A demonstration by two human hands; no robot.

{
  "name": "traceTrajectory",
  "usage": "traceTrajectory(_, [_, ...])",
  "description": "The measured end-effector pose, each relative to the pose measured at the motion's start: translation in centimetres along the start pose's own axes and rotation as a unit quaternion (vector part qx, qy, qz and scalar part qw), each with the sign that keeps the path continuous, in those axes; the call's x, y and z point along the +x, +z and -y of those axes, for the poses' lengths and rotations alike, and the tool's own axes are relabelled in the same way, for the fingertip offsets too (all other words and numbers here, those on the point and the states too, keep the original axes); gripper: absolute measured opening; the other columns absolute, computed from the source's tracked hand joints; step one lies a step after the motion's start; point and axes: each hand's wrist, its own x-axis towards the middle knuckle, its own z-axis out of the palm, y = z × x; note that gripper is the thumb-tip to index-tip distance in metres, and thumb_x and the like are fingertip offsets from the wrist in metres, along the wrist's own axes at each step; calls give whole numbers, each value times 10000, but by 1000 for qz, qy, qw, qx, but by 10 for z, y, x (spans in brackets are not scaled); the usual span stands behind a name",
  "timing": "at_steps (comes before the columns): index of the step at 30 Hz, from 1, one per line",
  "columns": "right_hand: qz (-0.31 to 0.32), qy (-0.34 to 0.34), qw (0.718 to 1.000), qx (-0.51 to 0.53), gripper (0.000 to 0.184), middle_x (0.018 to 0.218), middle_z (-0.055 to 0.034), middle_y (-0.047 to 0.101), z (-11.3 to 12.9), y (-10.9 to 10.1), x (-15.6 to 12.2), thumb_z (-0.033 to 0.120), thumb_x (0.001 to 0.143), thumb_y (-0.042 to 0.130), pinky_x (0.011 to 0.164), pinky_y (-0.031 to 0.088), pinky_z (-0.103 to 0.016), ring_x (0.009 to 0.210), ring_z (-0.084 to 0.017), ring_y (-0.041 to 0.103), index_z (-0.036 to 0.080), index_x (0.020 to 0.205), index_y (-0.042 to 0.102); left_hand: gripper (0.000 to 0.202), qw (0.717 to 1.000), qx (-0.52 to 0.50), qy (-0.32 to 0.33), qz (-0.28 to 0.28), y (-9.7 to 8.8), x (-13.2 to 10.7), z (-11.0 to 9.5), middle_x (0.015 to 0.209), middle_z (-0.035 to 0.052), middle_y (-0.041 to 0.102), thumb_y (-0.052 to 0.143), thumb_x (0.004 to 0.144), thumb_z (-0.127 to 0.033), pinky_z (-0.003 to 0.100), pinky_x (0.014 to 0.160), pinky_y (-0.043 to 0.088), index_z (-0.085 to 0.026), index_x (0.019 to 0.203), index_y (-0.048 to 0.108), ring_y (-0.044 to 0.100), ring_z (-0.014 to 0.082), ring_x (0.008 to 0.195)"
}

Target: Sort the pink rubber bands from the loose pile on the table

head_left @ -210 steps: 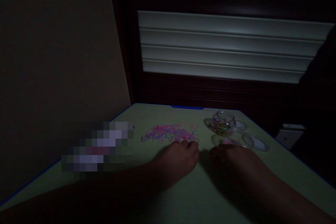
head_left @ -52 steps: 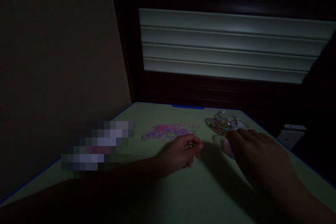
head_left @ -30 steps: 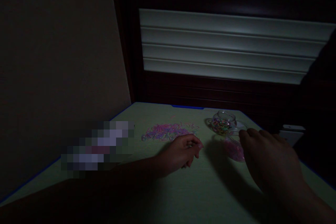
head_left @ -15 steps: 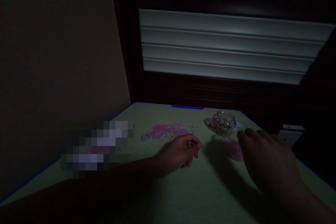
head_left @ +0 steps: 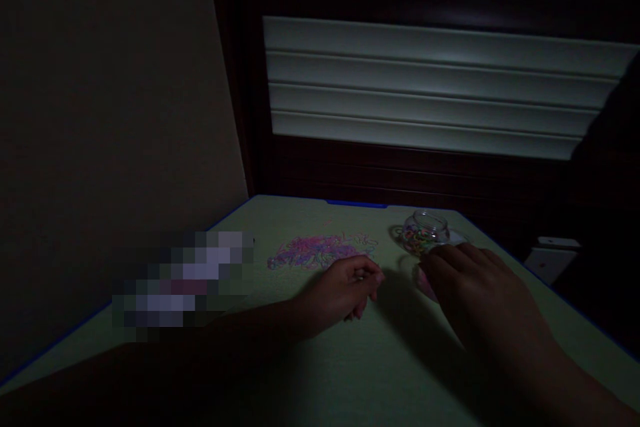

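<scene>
The room is very dark. A heap of small pink and purple rubber bands lies on a pale green table. My left hand rests just in front of the heap, fingers curled with thumb and forefinger pinched; what they hold is too small to see. My right hand hovers palm down, fingers spread, over a clear shallow dish of pink bands, mostly hiding it. A small clear jar of multicoloured bands stands behind that hand.
A blurred patch covers something on the table's left part. The table has a blue edge. A wall rises on the left, a dark frame with a white slatted shutter behind. A pale box lies off the right edge.
My right hand has slid left and nearer, now covering the pink dish that showed beside it half a second ago. My left hand has stayed put, still pinched.
</scene>
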Motion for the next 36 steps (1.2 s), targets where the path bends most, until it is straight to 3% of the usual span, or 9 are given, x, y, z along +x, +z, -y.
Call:
traceTrajectory(8, [-5,-8,999,35,94,809,-39,580,0,-1,-1,140,734,537,664,331,-322,750,-206,495,194,799,577,201,1000,1,6,-4,-1,0,0,637,-38,500,459,816,-352,155,364,302,-154,829,485,395,31,393])
traceTrajectory(14, [37,-36,986,160,213,713,-12,556,9,7,0,71,782,415,598,336,-242,669,-136,506,201,720,572,207,1000,5,23,-12,0,1,3,636,-42,495,457,812,-367,155,337,297,-162,823,475,386,35,372])
traceTrajectory(20, [57,-37,977,202,217,673,-10,564,13,13,-1,92,780,412,563,336,-216,626,-114,525,191,703,589,212,994,61,23,-82,1,-2,6,617,-38,496,455,804,-369,170,389,301,-167,833,512,387,51,405])
traceTrajectory(26, [76,-32,974,209,210,675,-5,572,12,14,0,88,762,417,541,333,-197,599,-99,525,192,697,587,200,962,193,83,-175,-11,-2,12,624,-25,511,439,806,-344,192,486,315,-183,811,557,467,105,564])
traceTrajectory(30, [101,-19,971,214,196,677,-2,574,13,12,1,79,739,423,523,321,-196,578,-96,519,190,674,570,150,948,249,71,-185,-13,-2,15,637,-17,524,417,782,-254,202,497,310,-180,765,547,485,118,573])
traceTrajectory(36, [99,-23,968,228,201,691,-6,577,13,9,0,73,734,417,528,312,-203,597,-100,522,192,690,573,77,894,402,114,-161,-13,-11,9,698,-2,514,465,677,-171,237,602,337,-186,724,524,468,140,636])
